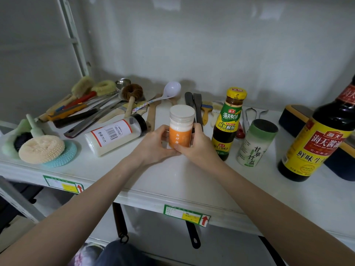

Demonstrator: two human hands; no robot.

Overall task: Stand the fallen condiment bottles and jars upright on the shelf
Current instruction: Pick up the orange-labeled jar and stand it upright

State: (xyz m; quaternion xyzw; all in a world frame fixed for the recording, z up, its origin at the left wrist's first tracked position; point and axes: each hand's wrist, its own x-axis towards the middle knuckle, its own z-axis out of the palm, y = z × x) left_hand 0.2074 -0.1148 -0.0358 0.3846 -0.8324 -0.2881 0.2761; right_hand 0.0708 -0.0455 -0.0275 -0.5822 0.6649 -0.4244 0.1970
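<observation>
An orange-labelled sugar jar (181, 129) with a white lid stands upright at the middle of the white shelf (172, 181). My left hand (153, 144) and my right hand (197, 144) both clasp its lower part. To its left a clear jar with a black cap (115, 137) lies on its side, cap pointing right. On the right stand an oyster sauce bottle (228, 123) with a yellow cap, a green-topped salt jar (255, 143) and a large dark soy sauce bottle (318, 137).
Brushes, spatulas and ladles (107, 104) lie piled along the back left. Scouring pads (42, 148) sit at the front left. A dark blue box (295, 118) rests behind the soy sauce bottle. Pan handles (193, 235) hang below the shelf.
</observation>
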